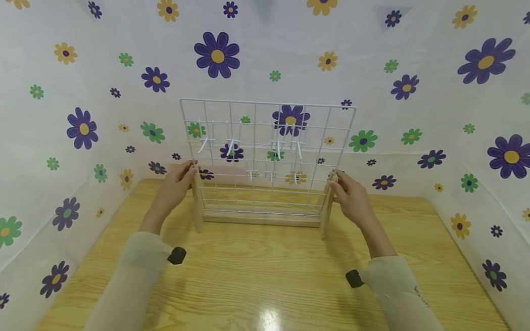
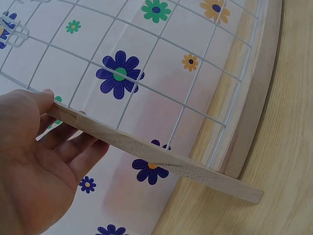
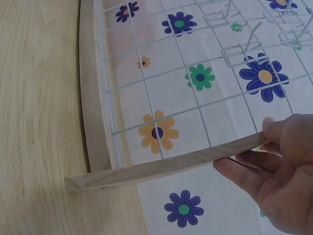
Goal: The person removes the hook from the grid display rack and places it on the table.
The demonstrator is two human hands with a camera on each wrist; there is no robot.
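Note:
A white wire grid rack [image 1: 269, 103] stands upright on a wooden frame, slightly leaning. White hooks [image 1: 298, 150] hang on its wires, several in an upper row and smaller ones below. My left hand [image 1: 174, 184] pinches the upper end of the left wooden post [image 1: 197, 204], thumb on one side and fingers on the other, as the left wrist view shows. On the opposite side my right hand [image 1: 353, 199] holds the right wooden post [image 1: 326, 212] near its top in the same way. A wooden crossbar [image 1: 261, 219] joins the posts low down.
The rack rests on a wood-grain table [image 1: 258, 276], towards its back edge. White flower-patterned sheeting [image 1: 272, 44] rises behind and on both sides. A small black object [image 1: 177, 256] sits at the left cuff, and another black object [image 1: 355, 278] at the right cuff.

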